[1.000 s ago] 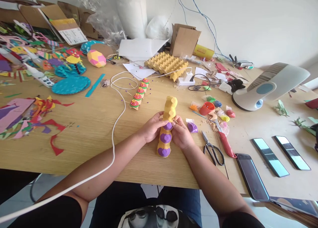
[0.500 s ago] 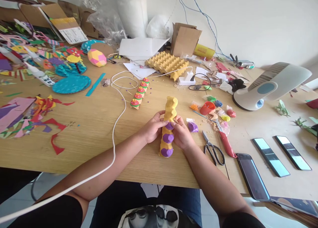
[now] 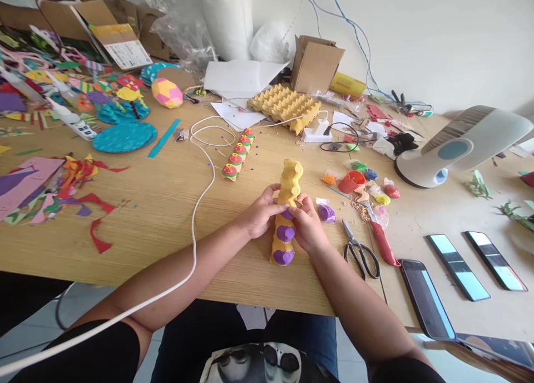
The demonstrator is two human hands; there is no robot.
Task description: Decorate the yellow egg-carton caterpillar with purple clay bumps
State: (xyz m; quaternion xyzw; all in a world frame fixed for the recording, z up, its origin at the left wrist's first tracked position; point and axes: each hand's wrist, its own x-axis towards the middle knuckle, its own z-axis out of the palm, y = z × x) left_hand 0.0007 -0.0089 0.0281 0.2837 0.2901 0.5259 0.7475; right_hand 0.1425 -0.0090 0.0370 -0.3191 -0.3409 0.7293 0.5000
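Observation:
Between my hands is a yellow egg carton strip [image 3: 291, 178], standing lengthwise away from me. Purple clay [image 3: 285, 234] covers several of its bumps at the near end. My left hand [image 3: 263, 211] grips the strip's left side, thumb on top by the third purple patch. From the right, my right hand [image 3: 307, 221] holds the strip, its thumb pressing on that same patch. A small bag of purple clay [image 3: 326, 212] lies just right of my right hand. Farther off rests a finished-looking strip painted red and green [image 3: 236, 159], with pins beside it.
Scissors [image 3: 361, 252], a red-handled knife [image 3: 384, 241] and phones [image 3: 428, 299] lie to the right, with a white fan [image 3: 459, 149] behind. A yellow egg tray [image 3: 286, 106] sits at the back. A white cable [image 3: 194, 227] crosses over my left forearm. Paper scraps [image 3: 79, 188] cover the left.
The whole view has shifted slightly, so things appear a little farther right. Both hands keep their hold on the strip, thumbs still at the third purple patch.

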